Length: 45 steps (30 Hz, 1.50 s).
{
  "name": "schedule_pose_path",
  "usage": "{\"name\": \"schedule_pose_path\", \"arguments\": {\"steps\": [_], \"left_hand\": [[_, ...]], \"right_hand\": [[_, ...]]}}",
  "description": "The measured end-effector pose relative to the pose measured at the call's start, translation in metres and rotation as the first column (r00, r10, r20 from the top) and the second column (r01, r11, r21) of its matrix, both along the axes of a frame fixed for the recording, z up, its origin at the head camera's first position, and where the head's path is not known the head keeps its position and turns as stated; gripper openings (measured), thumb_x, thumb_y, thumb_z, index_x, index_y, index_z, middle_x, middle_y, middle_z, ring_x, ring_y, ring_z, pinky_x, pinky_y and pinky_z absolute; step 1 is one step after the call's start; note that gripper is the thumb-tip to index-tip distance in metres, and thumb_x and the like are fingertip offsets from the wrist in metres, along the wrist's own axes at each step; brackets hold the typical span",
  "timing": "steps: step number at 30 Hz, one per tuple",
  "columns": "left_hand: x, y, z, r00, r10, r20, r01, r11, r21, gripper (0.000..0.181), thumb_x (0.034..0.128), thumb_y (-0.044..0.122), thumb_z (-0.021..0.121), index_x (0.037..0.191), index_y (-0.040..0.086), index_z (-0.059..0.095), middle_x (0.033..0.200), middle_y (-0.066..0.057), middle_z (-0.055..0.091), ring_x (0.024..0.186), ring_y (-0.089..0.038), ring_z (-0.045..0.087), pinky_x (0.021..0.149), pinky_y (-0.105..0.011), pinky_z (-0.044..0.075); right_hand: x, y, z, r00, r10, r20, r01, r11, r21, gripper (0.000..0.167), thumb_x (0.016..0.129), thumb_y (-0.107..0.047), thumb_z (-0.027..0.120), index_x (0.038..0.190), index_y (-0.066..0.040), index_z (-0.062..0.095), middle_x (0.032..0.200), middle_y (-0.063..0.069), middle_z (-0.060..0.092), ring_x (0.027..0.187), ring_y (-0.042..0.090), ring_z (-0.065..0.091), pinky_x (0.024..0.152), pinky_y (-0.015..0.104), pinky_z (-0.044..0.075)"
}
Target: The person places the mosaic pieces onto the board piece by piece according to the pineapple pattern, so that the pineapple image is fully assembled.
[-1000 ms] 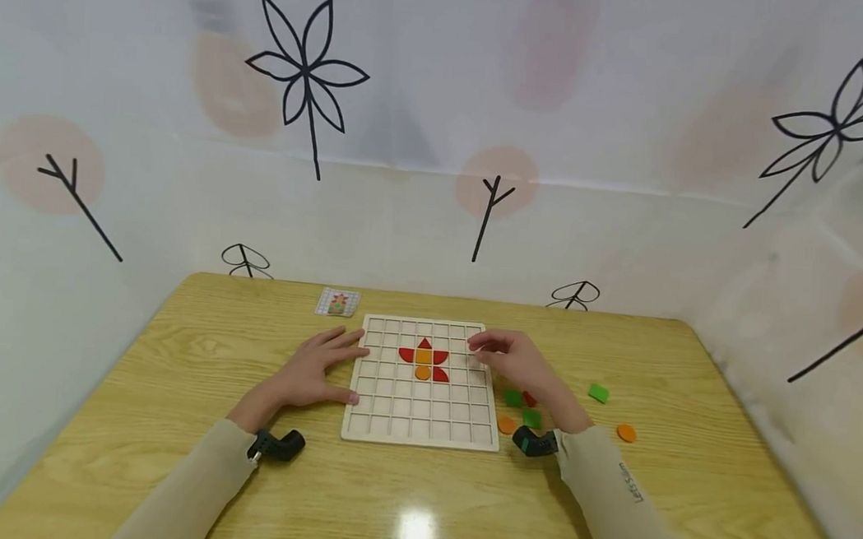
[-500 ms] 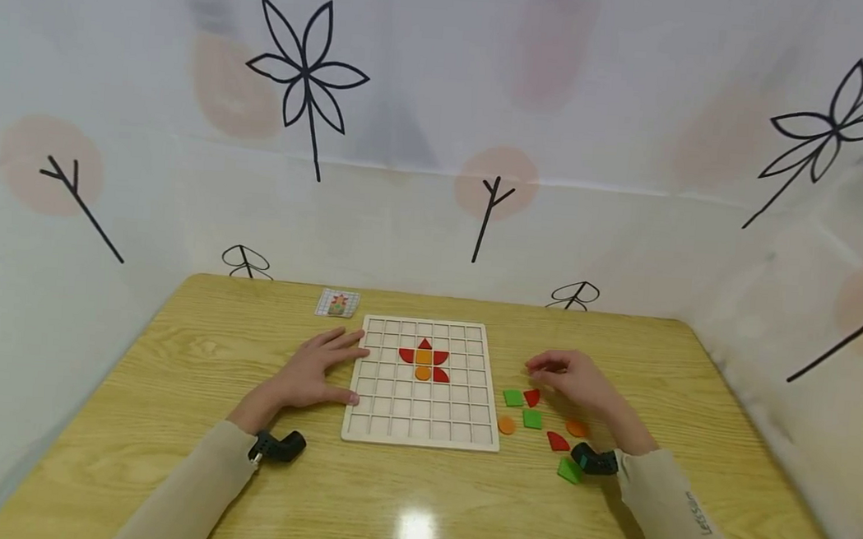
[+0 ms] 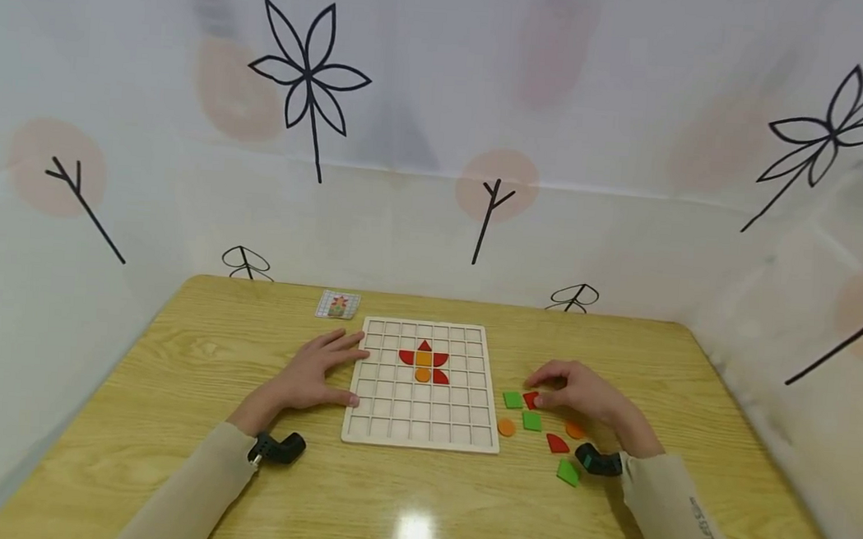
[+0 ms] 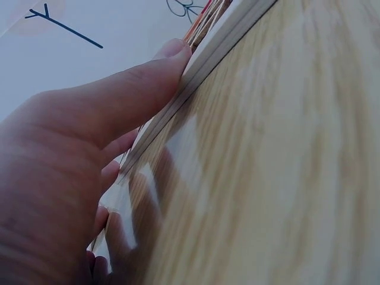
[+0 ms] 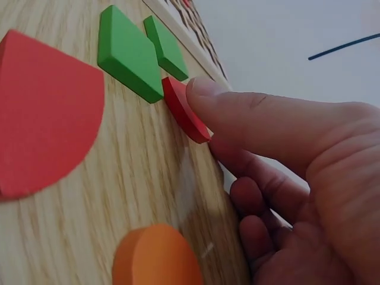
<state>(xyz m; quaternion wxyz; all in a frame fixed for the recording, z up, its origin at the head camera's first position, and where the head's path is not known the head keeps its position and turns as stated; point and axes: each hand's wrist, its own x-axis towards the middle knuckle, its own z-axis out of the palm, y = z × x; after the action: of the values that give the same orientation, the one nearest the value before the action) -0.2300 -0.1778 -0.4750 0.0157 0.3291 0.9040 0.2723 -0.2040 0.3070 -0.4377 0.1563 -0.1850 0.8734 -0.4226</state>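
Observation:
My left hand (image 3: 314, 371) lies spread at the left edge of a pale grid board (image 3: 384, 431), thumb and fingertips on its rim. The left wrist view shows the thumb (image 4: 139, 89) against the board's side. Red, yellow and orange tiles form a small figure in the grid's upper middle. Right of the board, my right hand (image 3: 587, 394) pinches a small red quarter-round tile (image 5: 181, 110) low on the table. The thumb covers part of that tile; the index fingertip is by its end, partly hidden behind the thumb.
Near the right hand lie green square tiles (image 3: 532, 421), orange round tiles (image 3: 507, 427), another red quarter-round tile (image 3: 558, 444) and a green tile (image 3: 567, 473) closer to me. A small picture card (image 3: 338, 304) lies behind the board, at its left.
From the board's right edge, my right hand has moved right, then down to the red quarter-round tile. A green and an orange tile now lie nearer the board than before. The left hand stays.

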Motion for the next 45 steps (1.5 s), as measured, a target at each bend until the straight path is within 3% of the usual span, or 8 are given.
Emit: {"name": "schedule_pose_path", "arguments": {"steps": [7,20,30,38,45], "left_hand": [[-0.0001,-0.0011,-0.0013,1.0,-0.005,-0.01,0.005,1.0,-0.01,0.079,0.0801,0.057,0.076,0.147,0.021,0.053,0.161,-0.001,0.031,0.149,-0.035,0.017,0.113,-0.065,0.015],[-0.0004,-0.0005,0.0007,1.0,-0.005,-0.007,0.005,1.0,-0.004,0.079,0.0802,0.057,0.076,0.147,0.02,0.053,0.161,-0.001,0.031,0.149,-0.036,0.017,0.113,-0.066,0.015],[0.0014,-0.0007,0.0023,0.999,-0.021,-0.03,0.021,1.0,-0.005,0.079,0.0804,0.056,0.077,0.146,0.018,0.054,0.16,-0.005,0.033,0.147,-0.039,0.02,0.112,-0.066,0.017],[0.0009,-0.0005,0.0015,1.0,-0.018,-0.02,0.018,1.0,-0.008,0.078,0.0807,0.056,0.076,0.146,0.019,0.054,0.161,-0.004,0.032,0.148,-0.038,0.018,0.113,-0.066,0.016],[0.0003,-0.0005,0.0001,0.999,-0.022,-0.029,0.022,1.0,0.003,0.078,0.0807,0.056,0.076,0.146,0.019,0.054,0.16,-0.004,0.033,0.148,-0.039,0.019,0.112,-0.067,0.017]], "right_hand": [[-0.0025,-0.0037,-0.0049,0.999,0.0,-0.049,0.002,0.998,0.057,0.023,0.088,-0.016,0.078,0.109,-0.009,0.076,0.11,0.007,0.065,0.1,0.021,0.054,0.086,0.031,0.044],[-0.002,-0.0081,-0.0018,0.997,-0.043,-0.057,0.048,0.994,0.097,0.016,0.09,-0.011,0.074,0.106,-0.009,0.073,0.108,0.006,0.064,0.093,0.022,0.05,0.085,0.04,0.042],[-0.0024,-0.0055,-0.0064,0.996,-0.083,-0.01,0.084,0.993,0.079,0.013,0.092,-0.013,0.073,0.103,-0.008,0.069,0.103,0.005,0.063,0.092,0.023,0.05,0.082,0.032,0.043],[-0.0006,-0.0066,-0.0039,0.997,-0.077,-0.022,0.078,0.996,0.044,0.018,0.095,-0.011,0.068,0.111,-0.005,0.072,0.102,0.006,0.063,0.088,0.022,0.05,0.076,0.03,0.044],[-0.0005,-0.0048,-0.0029,0.994,-0.102,-0.034,0.104,0.993,0.053,0.016,0.095,-0.015,0.069,0.108,-0.007,0.074,0.1,0.005,0.066,0.086,0.021,0.053,0.076,0.029,0.046]]}}
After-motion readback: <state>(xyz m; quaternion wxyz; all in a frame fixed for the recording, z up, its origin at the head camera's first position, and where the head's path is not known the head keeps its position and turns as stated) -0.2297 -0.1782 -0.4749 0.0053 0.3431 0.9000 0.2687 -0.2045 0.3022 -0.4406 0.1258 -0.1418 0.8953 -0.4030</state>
